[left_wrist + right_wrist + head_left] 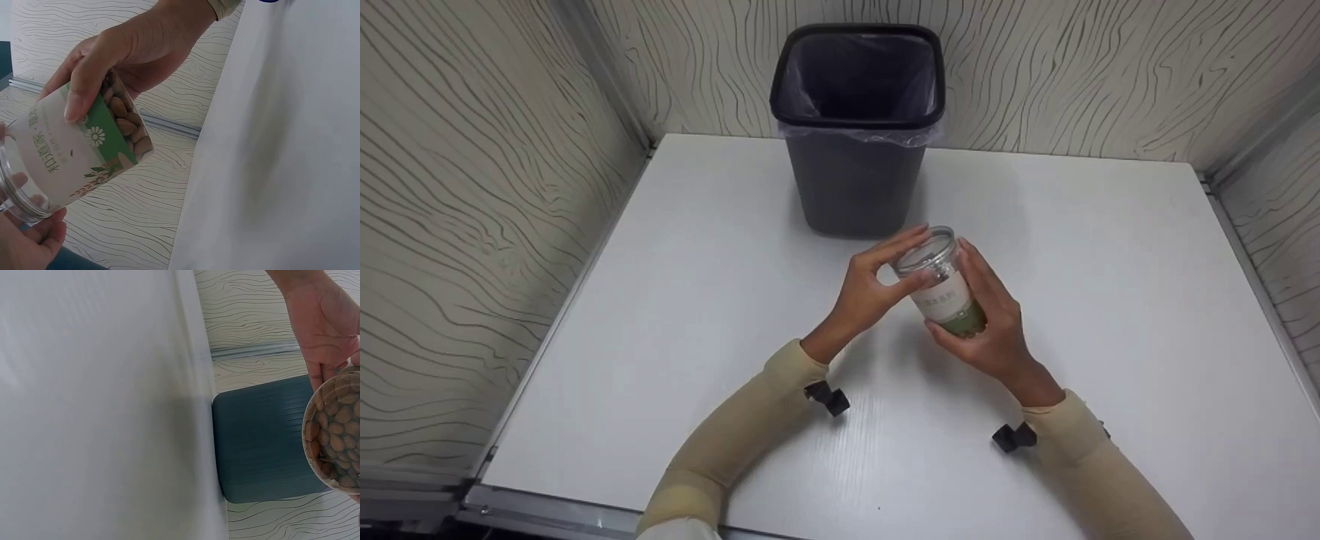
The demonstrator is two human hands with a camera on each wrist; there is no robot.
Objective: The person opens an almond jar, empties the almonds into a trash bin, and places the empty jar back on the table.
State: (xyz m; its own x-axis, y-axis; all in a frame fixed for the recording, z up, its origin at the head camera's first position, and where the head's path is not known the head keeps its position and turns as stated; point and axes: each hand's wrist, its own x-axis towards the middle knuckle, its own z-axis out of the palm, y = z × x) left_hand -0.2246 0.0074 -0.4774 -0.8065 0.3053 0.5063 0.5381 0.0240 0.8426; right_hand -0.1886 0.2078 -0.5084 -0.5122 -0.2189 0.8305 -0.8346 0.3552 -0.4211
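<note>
Both forearms, in beige sleeves (750,420), reach in from the near edge of the bench (697,262) and converge over its middle, wrists bent inward toward each other. The left hand (866,289) pinches the rim of a clear lid (928,251), its thumb on the near side and its fingers on the far side. The right hand (996,322) wraps the lower part of the jar (945,298), thumb across the near side and fingers along the other. The jar is held tilted above the bench, its lid end toward the left hand; almonds (126,121) show through the clear base, below a white and green label (67,146). A dark bin (855,180) with a clear liner (885,136) folded over its rim stands just beyond the hands, near the back wall (1072,82). A small black mount (826,399) sits at each wrist.
</note>
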